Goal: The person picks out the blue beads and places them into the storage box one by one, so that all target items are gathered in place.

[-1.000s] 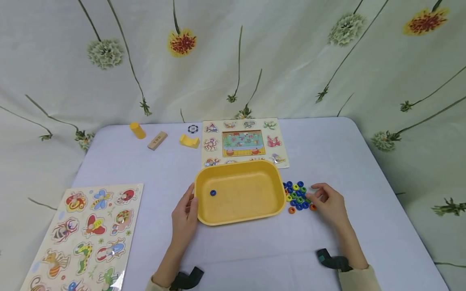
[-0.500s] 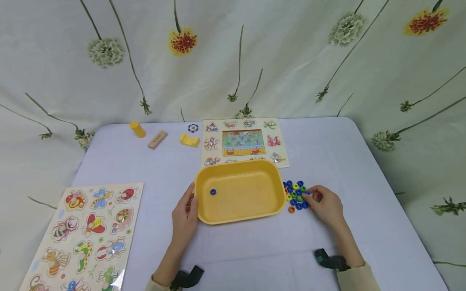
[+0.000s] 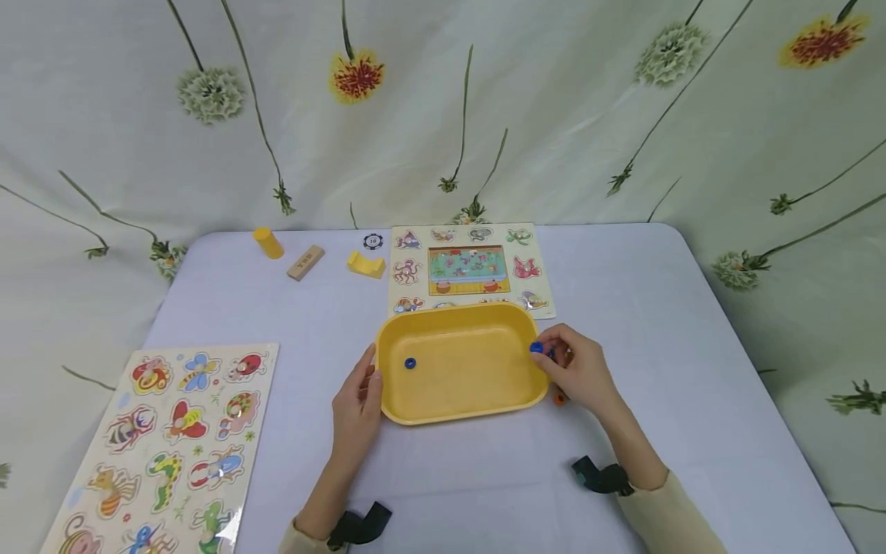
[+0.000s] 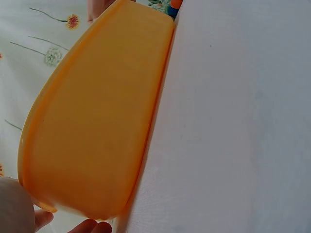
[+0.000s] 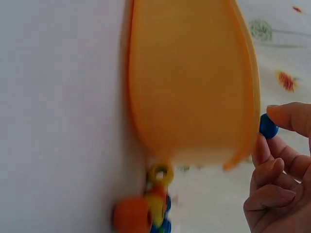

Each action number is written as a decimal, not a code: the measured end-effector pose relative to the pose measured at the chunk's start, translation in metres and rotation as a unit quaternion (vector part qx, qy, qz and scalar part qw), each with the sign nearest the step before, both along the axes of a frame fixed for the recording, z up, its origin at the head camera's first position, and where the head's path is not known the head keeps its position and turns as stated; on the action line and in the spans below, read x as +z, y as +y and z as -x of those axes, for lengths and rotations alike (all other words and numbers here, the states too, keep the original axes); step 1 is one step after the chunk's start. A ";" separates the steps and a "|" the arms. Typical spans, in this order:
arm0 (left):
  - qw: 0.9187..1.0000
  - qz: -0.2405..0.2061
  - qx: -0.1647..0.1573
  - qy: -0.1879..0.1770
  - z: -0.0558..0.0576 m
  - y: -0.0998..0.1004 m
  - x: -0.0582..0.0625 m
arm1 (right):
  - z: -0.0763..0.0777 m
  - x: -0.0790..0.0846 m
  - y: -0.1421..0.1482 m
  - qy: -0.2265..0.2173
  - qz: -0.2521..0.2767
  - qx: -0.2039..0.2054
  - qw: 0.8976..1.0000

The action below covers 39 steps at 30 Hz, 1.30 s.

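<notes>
A yellow tray (image 3: 457, 377) stands mid-table with one blue ring-shaped bead (image 3: 411, 363) inside, toward its left end. At that left end my left hand (image 3: 358, 412) holds the tray, fingers and thumb against its outer wall and rim. My right hand (image 3: 580, 373) pinches another blue bead (image 3: 536, 348) between thumb and forefinger, at the tray's right rim. The right wrist view shows this blue bead (image 5: 268, 126) beside the rim. Beneath the right hand, most of the bead pile is hidden; an orange bead (image 3: 559, 399) peeks out, and a yellow bead (image 5: 160, 174) shows in the right wrist view.
Behind the tray lies a sea-animal puzzle board (image 3: 471, 269), partly covered by it. An insect puzzle board (image 3: 166, 454) lies at the left. Along the back are a yellow cylinder (image 3: 268, 243), a wooden block (image 3: 305, 262), a yellow curved block (image 3: 365, 265) and a round chip (image 3: 373, 241).
My right hand has picked a blue bead from the pile and moved left and up to the tray's rim. The left hand stays at the tray. The head view shifts slightly.
</notes>
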<state>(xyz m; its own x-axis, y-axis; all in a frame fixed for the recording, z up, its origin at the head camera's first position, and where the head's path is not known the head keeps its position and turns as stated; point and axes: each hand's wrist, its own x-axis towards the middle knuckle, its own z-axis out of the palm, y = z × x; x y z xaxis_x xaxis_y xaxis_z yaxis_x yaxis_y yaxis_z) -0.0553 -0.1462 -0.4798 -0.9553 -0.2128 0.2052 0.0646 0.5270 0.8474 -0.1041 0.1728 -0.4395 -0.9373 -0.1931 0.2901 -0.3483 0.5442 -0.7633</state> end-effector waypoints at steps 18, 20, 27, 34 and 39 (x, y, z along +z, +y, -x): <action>1.000 -0.002 -0.008 0.005 0.000 0.006 -0.003 | 0.020 -0.003 -0.118 -0.074 -0.238 0.145 0.958; 1.000 0.001 -0.008 0.005 0.000 0.005 -0.002 | 0.021 -0.004 -0.121 -0.082 -0.250 0.151 0.953; 1.000 0.000 -0.011 0.009 0.003 0.004 0.000 | 0.021 -0.006 -0.120 -0.090 -0.251 0.147 0.952; 1.000 -0.001 -0.008 0.006 0.001 0.002 -0.001 | 0.015 0.006 -0.102 -0.070 -0.182 0.098 0.976; 1.000 -0.001 -0.001 0.005 0.000 0.000 -0.001 | 0.005 0.013 -0.062 0.006 -0.066 0.083 0.994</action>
